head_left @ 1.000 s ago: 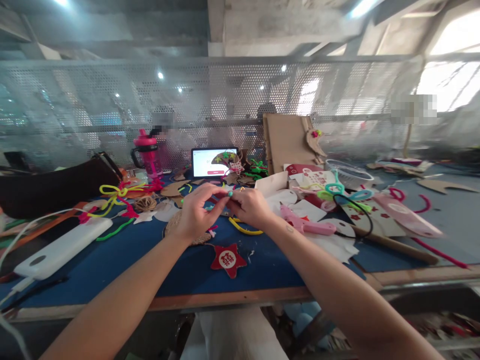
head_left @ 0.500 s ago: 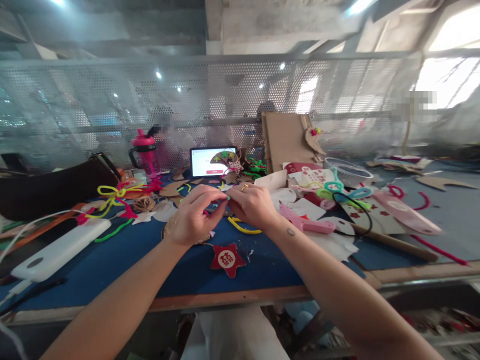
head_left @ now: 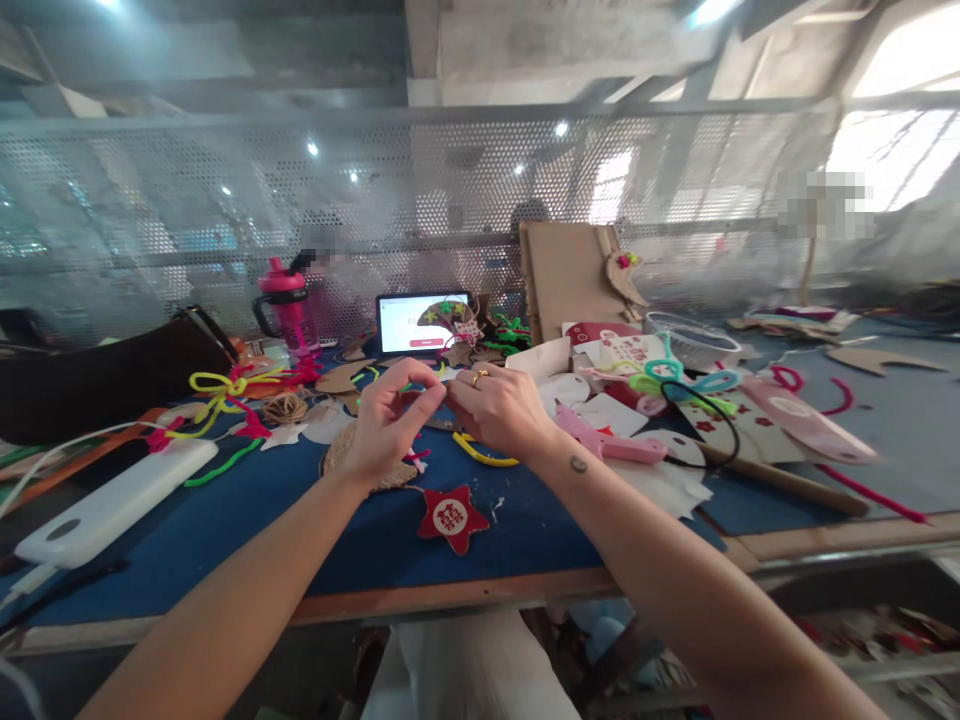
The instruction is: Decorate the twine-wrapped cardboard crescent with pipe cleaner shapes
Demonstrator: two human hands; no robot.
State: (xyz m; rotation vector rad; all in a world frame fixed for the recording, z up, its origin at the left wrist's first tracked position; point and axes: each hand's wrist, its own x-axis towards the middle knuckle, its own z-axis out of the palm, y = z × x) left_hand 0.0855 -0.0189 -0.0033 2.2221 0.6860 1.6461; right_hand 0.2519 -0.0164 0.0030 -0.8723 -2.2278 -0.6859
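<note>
My left hand (head_left: 391,420) and my right hand (head_left: 499,408) meet at the fingertips above the blue table. Both are closed in a pinch, and what lies between the fingers is too small or hidden to make out. Behind and below my left hand is a round twine-covered piece (head_left: 341,452), joined by a thin string to a red star (head_left: 452,519) with a white round emblem. A curved yellow pipe cleaner (head_left: 486,456) lies just under my right hand. Small pink and white bits (head_left: 418,460) show between my hands.
A pink glue gun (head_left: 611,441) lies among papers on the right. On the left are a white power bank (head_left: 116,505), a yellow bow (head_left: 225,392) and a pink bottle (head_left: 289,305). A lit tablet (head_left: 397,325) and a cardboard sheet (head_left: 566,280) stand at the back.
The fingers of my left hand have shifted and curled more, and the small green tip seen between my fingertips no longer shows. The view has moved slightly.
</note>
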